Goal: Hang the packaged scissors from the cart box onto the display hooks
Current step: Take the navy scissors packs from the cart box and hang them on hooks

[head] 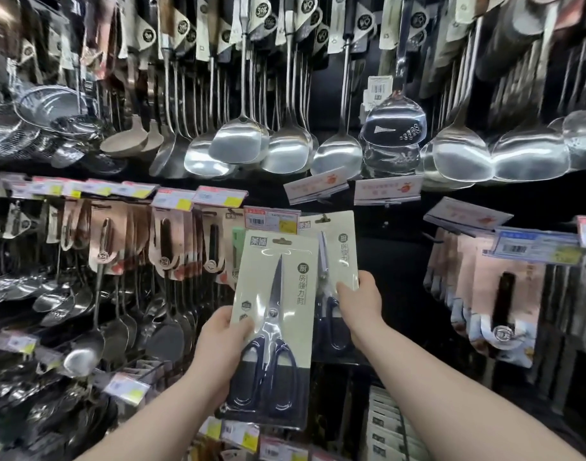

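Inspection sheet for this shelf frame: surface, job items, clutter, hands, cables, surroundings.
Surface: no table; dark display wall of hanging goods.
Job's things: front cream-carded pack of dark-handled scissors, held off the wall; rear matching scissors pack, top at hook height, hooked or not unclear.
Clutter: hanging steel spatulas, copper-carded utensils, price tags.
Grippers: left hand grips the front pack's left edge; right hand pinches the rear pack.
Cables: nothing seen.
Surroundings: stacked boxed goods lower right.
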A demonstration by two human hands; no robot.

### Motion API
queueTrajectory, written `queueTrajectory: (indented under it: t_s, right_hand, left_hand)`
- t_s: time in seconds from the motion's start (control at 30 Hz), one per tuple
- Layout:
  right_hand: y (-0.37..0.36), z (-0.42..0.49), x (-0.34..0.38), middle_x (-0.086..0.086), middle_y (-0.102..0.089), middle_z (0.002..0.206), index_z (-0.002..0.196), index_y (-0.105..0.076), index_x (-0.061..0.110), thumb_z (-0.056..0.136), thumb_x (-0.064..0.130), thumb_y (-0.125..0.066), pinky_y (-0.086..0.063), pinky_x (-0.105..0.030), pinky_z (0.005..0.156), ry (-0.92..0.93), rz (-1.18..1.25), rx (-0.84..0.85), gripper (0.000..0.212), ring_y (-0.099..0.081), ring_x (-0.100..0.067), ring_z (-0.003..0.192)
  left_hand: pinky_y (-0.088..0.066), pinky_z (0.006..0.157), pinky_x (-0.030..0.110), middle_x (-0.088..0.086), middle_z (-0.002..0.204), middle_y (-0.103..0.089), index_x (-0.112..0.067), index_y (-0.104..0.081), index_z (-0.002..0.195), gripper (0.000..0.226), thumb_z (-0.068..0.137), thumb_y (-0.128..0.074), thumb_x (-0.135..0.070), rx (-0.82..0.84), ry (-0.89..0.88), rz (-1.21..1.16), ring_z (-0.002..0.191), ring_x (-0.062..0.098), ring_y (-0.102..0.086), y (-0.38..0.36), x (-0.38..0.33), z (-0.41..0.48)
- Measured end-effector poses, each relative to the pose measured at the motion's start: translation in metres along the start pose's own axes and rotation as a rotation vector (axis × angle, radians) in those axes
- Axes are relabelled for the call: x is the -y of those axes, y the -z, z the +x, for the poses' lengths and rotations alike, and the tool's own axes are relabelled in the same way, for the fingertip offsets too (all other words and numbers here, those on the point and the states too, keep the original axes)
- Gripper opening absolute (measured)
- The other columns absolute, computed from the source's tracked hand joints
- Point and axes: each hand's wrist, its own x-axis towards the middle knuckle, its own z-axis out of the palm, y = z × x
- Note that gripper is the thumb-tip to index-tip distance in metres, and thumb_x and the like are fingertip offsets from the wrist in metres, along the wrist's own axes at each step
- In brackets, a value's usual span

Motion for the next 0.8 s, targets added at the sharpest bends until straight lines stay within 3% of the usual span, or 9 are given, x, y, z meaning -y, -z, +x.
queueTrajectory:
  t_s: [0.23,0.3,0.4,0.5,0.57,0.63,0.73,0.8]
  right_hand:
    - [-0.008,0.011,-0.005,0.006,-0.054,0.088,0.106,-0.049,0.017,0.091,0.006,-0.044,-0.045,-0.023,0.056,-0.061,-0.069,-0.010,0.019,-0.050,-0.007,0.072]
    - [-0.009,0.014,-0.005,-0.001,-0.059,0.096,0.104,-0.050,0.015,0.089,0.007,-0.046,-0.050,-0.032,0.066,-0.098,-0.087,-0.038,0.017,-0.051,-0.011,0.073]
    - [-0.004,0.013,-0.002,-0.004,-0.061,0.106,0.117,-0.051,0.012,0.088,0.012,-0.052,-0.045,-0.027,0.062,-0.083,-0.169,-0.110,0.029,-0.052,-0.010,0.074]
    - [0.004,0.004,0.001,-0.006,-0.053,0.129,0.130,-0.048,0.013,0.092,0.025,-0.053,-0.040,-0.025,0.077,0.011,-0.223,-0.160,0.040,-0.053,-0.014,0.098]
    - [0.009,-0.009,0.005,-0.005,-0.062,0.116,0.110,-0.058,0.014,0.096,0.034,-0.046,-0.042,-0.025,0.070,0.027,-0.162,-0.126,0.027,-0.055,-0.010,0.089]
    - [0.013,-0.022,0.008,-0.005,-0.068,0.099,0.097,-0.065,0.009,0.097,0.043,-0.036,-0.042,-0.025,0.068,-0.049,-0.077,-0.061,0.044,-0.058,-0.014,0.084]
    - [0.023,-0.034,0.008,-0.010,-0.071,0.093,0.096,-0.066,0.002,0.099,0.047,-0.027,-0.045,-0.028,0.070,-0.120,0.061,-0.065,0.060,-0.064,-0.021,0.087]
    - [0.028,-0.037,0.004,-0.004,-0.071,0.093,0.096,-0.068,0.009,0.098,0.045,-0.032,-0.048,-0.032,0.075,-0.086,0.033,-0.079,0.050,-0.065,-0.019,0.087]
  left_hand:
    - [-0.055,0.074,0.046,0.016,0.087,-0.071,-0.009,-0.064,0.095,0.016,0.083,-0.055,-0.012,0.074,0.012,0.000,0.080,0.031,-0.067,0.004,0.004,0.012]
    - [-0.055,0.079,0.050,0.018,0.090,-0.072,-0.010,-0.065,0.095,0.015,0.084,-0.055,-0.010,0.090,0.021,-0.002,0.082,0.033,-0.067,0.003,0.005,0.015]
    - [-0.054,0.077,0.048,0.020,0.090,-0.070,-0.008,-0.064,0.094,0.013,0.087,-0.053,-0.005,0.127,0.030,-0.007,0.079,0.030,-0.065,-0.004,0.006,0.019]
    - [-0.055,0.080,0.046,0.015,0.094,-0.072,-0.010,-0.064,0.099,0.019,0.089,-0.050,-0.003,0.188,0.040,-0.026,0.084,0.030,-0.068,-0.014,0.008,0.023]
    - [-0.056,0.087,0.052,0.014,0.098,-0.074,-0.014,-0.067,0.100,0.025,0.088,-0.049,-0.003,0.241,0.032,-0.036,0.092,0.034,-0.070,-0.023,0.007,0.025]
    - [-0.056,0.088,0.052,0.011,0.100,-0.075,-0.016,-0.068,0.103,0.031,0.088,-0.047,0.000,0.294,0.028,-0.056,0.096,0.035,-0.070,-0.035,0.005,0.026]
    - [-0.059,0.077,0.041,0.013,0.096,-0.074,-0.008,-0.065,0.107,0.026,0.089,-0.048,0.000,0.328,0.060,-0.099,0.088,0.030,-0.071,-0.053,0.005,0.027]
    - [-0.059,0.074,0.039,0.017,0.097,-0.073,-0.003,-0.064,0.107,0.024,0.088,-0.049,-0.001,0.349,0.067,-0.114,0.090,0.033,-0.071,-0.065,0.005,0.028]
